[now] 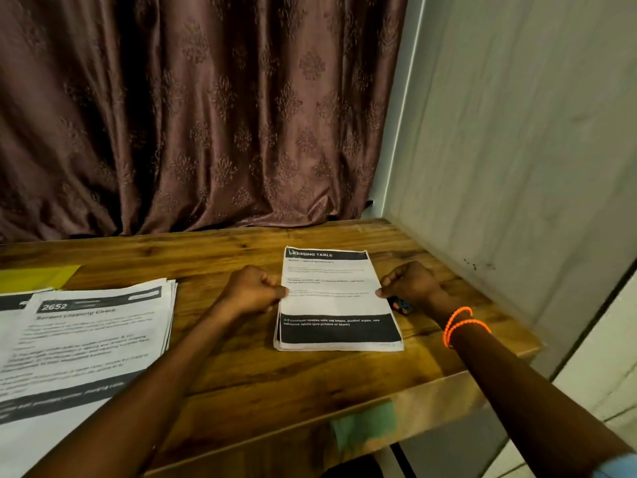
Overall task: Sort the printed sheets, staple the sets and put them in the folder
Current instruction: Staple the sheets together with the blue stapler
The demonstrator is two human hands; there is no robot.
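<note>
A small set of printed sheets (336, 301), headed "DRESSING TABLE", lies flat on the wooden table (241, 367) at centre right. My left hand (253, 291) pinches the set's left edge with curled fingers. My right hand (410, 284) pinches its right edge. Under my right hand a small dark and blue object, perhaps the stapler (401, 305), pokes out beside the sheets. A larger fanned pile of printed sheets (89, 336) lies at the left, its top page marked "2652". A yellow folder (38, 276) shows behind that pile.
A brown patterned curtain (193, 112) hangs behind the table. A pale wall (517, 150) closes off the right side, close to the table's right edge. A strip of green tape (365, 426) sticks to the table's front edge.
</note>
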